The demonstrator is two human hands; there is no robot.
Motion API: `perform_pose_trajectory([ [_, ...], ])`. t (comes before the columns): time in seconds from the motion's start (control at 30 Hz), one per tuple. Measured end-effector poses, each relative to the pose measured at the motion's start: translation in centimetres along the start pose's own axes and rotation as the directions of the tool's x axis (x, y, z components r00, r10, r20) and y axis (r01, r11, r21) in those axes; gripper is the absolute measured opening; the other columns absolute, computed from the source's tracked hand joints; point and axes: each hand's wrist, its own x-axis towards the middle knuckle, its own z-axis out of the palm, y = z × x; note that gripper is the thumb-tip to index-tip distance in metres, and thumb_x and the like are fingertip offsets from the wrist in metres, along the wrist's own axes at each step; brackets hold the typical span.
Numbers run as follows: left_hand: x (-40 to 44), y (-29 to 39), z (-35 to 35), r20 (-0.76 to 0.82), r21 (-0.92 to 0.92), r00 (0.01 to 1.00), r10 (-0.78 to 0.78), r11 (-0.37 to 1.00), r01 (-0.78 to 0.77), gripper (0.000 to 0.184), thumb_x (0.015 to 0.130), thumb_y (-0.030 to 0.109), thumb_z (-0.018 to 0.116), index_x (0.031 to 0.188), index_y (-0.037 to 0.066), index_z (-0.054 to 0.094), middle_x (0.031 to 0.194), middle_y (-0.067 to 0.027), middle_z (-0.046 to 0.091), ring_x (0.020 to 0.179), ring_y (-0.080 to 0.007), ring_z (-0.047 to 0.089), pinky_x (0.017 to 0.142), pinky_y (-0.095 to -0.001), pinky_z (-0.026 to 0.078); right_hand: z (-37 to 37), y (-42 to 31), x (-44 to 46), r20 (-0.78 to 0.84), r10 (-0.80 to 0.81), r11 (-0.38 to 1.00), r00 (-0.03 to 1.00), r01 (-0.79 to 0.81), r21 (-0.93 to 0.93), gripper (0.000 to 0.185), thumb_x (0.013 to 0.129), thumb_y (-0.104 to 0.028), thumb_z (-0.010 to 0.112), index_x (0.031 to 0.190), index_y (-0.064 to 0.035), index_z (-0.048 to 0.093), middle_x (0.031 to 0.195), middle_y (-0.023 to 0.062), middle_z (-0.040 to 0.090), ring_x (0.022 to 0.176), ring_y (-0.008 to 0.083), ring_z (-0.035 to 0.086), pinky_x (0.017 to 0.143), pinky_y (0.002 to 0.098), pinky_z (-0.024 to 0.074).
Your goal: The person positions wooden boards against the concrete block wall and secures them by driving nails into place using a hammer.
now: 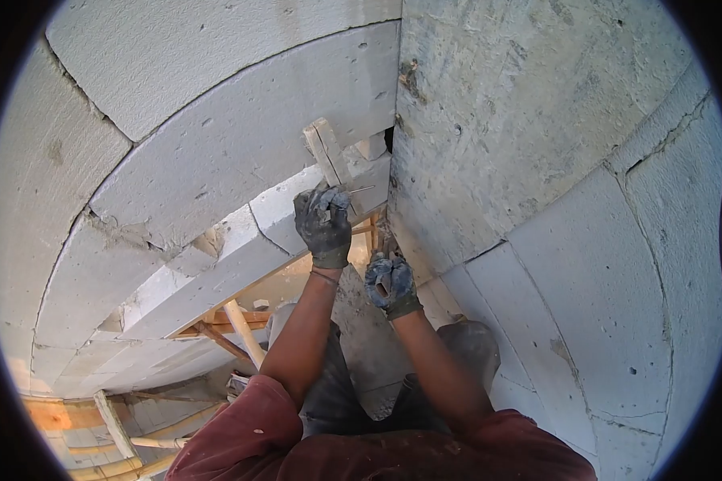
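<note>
My left hand (323, 227), in a dark, dusty work glove, is closed in a pinch on a thin metal nail (363, 189) that sticks out to the right. Just beyond its fingers a short, cracked wooden block (326, 149) stands against the block wall. Lower and to the right, my right hand (391, 285), gloved too, is wrapped round what looks like a hammer, whose brown handle end (383, 286) shows in the fist. The far end of that tool is hard to make out against the wall corner.
Pale block walls (257, 112) meet a rough concrete face (529, 104) in a corner ahead. A ledge (208, 272) with chipped gaps runs along the left wall. Below left are wooden props (245, 333) and planks (116, 425). My knees are close beneath my hands.
</note>
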Motion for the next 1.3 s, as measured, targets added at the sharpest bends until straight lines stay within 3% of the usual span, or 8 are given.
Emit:
perform_pose_trajectory([
  [0.17,0.3,-0.7,0.7,0.018,-0.130,0.987,-0.161,0.978,0.162,0.009,0.086,0.012,0.067,0.086,0.004,0.065,0.086,-0.0104,0.069,0.071,-0.0248,0.067,0.066,-0.0344,0.053,-0.5,-0.1,-0.3,0.089,0.065,0.997,0.994,-0.067,0.025,0.031,0.096,-0.036,0.049,0.101,-0.0058,0.054,0.060,-0.0056,0.041,0.045,0.0098,0.039,0.046,0.0242,0.0405],
  [0.3,0.8,-0.7,2.0,0.031,-0.168,0.988,-0.149,0.974,0.152,0.011,0.087,0.014,0.066,0.084,0.003,0.065,0.086,-0.0113,0.069,0.070,-0.0218,0.067,0.066,-0.0330,0.053,-0.8,0.0,-0.6,0.128,0.080,0.997,0.989,-0.082,0.011,0.033,0.097,-0.037,0.049,0.103,-0.0050,0.052,0.060,-0.0051,0.040,0.048,0.0106,0.040,0.049,0.0255,0.0422],
  [0.37,0.7,-0.3,3.6,0.185,-0.330,0.948,-0.261,0.892,0.310,0.008,0.086,0.012,0.066,0.084,0.005,0.067,0.086,-0.0102,0.070,0.073,-0.0233,0.068,0.068,-0.0332,0.054,-1.6,-0.4,-0.1,0.168,0.094,0.996,0.981,-0.092,-0.018,0.033,0.097,-0.038,0.049,0.102,-0.0050,0.052,0.059,-0.0049,0.041,0.048,0.0107,0.041,0.049,0.0256,0.0428],
  [0.43,1.0,0.3,5.1,0.147,-0.286,0.978,-0.148,0.940,0.186,0.005,0.085,0.010,0.065,0.085,0.006,0.067,0.088,-0.0096,0.071,0.075,-0.0240,0.069,0.068,-0.0337,0.055,-0.5,0.4,-0.6,0.206,0.105,0.994,0.973,-0.097,-0.047,0.034,0.097,-0.038,0.048,0.101,-0.0050,0.052,0.059,-0.0048,0.041,0.048,0.0108,0.042,0.050,0.0258,0.0433],
  [0.5,1.6,0.7,6.9,0.041,-0.229,0.999,0.010,0.974,0.000,0.006,0.082,0.007,0.064,0.086,0.009,0.068,0.091,-0.0084,0.071,0.082,-0.0266,0.070,0.071,-0.0357,0.056,0.9,1.1,-1.0,-0.011,-0.032,0.999,0.999,0.032,-0.028,0.027,0.096,-0.034,0.046,0.081,-0.0117,0.047,0.051,-0.0046,0.036,0.037,0.0104,0.033,0.041,0.0240,0.0369],
  [1.03,1.5,0.8,9.4,-0.010,-0.277,1.000,0.021,0.961,-0.023,0.003,0.083,0.010,0.062,0.086,0.008,0.060,0.090,-0.0088,0.067,0.091,-0.0305,0.065,0.076,-0.0398,0.054,-0.2,0.5,-1.6,0.127,0.046,0.990,0.991,-0.028,-0.138,0.032,0.094,-0.036,0.054,0.104,-0.0055,0.057,0.070,0.0004,0.055,0.058,0.0161,0.054,0.056,0.0290,0.0495],
  [1.1,1.4,1.2,9.4,-0.024,-0.364,0.996,-0.087,0.928,0.072,0.004,0.084,0.011,0.061,0.086,0.008,0.060,0.090,-0.0100,0.067,0.092,-0.0309,0.065,0.077,-0.0403,0.053,0.1,1.3,-2.4,-0.019,-0.186,0.920,0.982,0.168,-0.353,0.030,0.097,-0.036,0.052,0.103,-0.0077,0.058,0.074,0.0015,0.058,0.060,0.0171,0.056,0.055,0.0305,0.0497],
  [1.3,1.1,1.9,9.7,-0.067,-0.383,0.990,-0.125,0.919,0.090,0.007,0.089,0.015,0.059,0.087,0.008,0.059,0.099,-0.0133,0.065,0.097,-0.0335,0.062,0.084,-0.0420,0.049,-0.2,5.0,-6.4,0.074,-0.402,0.722,0.912,0.366,-0.587,0.048,0.095,-0.049,0.051,0.101,-0.0025,0.061,0.081,0.0090,0.063,0.066,0.0251,0.061,0.062,0.0379,0.0523],
])
